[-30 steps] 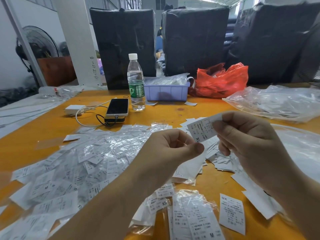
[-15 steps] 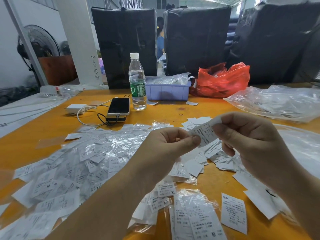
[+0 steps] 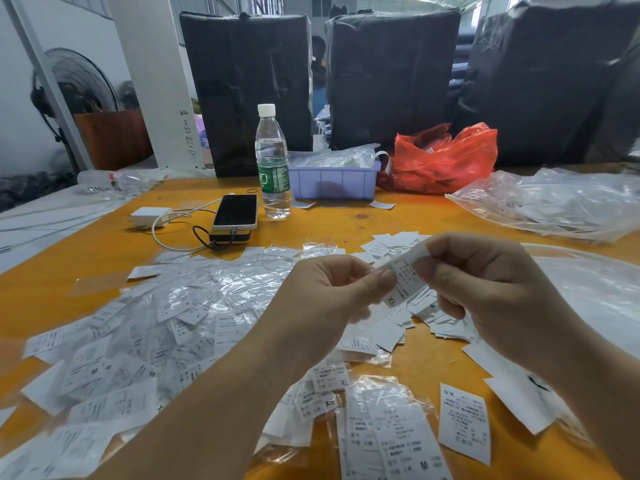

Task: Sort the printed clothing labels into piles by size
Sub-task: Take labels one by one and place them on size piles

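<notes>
XL label [image 3: 403, 277] in two-handed grip above orange table [image 3: 86, 258]

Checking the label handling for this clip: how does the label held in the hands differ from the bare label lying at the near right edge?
The held label is off the table, pinched between the left hand and right hand; the lying label rests flat on the table, untouched. The held label reads XL, the lying label XS. Both are white printed slips.
</notes>
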`<state>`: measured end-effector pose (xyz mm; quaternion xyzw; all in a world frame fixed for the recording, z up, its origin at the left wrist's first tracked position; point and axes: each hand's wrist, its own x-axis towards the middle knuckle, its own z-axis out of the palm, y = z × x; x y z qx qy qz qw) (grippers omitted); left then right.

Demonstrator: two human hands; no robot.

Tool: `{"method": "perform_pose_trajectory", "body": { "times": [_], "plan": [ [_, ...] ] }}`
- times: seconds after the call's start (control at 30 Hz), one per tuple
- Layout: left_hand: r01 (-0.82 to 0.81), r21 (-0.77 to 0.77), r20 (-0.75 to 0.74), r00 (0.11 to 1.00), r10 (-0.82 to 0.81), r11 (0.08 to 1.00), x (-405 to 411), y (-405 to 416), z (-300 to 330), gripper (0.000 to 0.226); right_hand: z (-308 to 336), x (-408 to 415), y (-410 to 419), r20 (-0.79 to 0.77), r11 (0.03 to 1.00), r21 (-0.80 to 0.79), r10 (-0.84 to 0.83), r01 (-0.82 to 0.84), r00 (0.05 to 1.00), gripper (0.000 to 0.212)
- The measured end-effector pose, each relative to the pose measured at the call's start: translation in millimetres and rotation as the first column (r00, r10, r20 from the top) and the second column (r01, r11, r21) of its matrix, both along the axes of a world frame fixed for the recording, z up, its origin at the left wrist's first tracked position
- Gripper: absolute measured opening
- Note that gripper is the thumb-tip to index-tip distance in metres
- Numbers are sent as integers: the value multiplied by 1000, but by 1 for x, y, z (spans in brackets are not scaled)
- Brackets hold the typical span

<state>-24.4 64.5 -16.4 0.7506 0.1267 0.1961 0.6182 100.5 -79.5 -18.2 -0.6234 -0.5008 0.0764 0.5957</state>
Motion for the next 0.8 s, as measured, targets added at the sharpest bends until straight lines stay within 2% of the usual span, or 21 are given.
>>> {"method": "perform_pose_trajectory", "body": {
  "times": [0.13,0.33,0.5,0.63,0.8],
  "plan": [
    [20,-4,24,1000,-20,1000,1,-1,-1,33,0,-4,1,-83,998,-17,61,-62,995,11],
    [-8,54,50,999,5,998,1,-2,-2,35,-5,-8,4,-133,990,-44,130,-137,983,16],
    [-46,58,63,997,42,997,2,-3,-3,36,-6,-8,5,-219,988,-28,142,-151,965,16],
    [-132,89,89,988,125,987,2,-4,-3,41,-5,-10,5,-307,996,17,91,-90,947,18],
    [-130,140,124,986,112,982,1,-5,-1,43,-4,-14,4,-367,994,22,105,-104,924,15]
  ]
}}
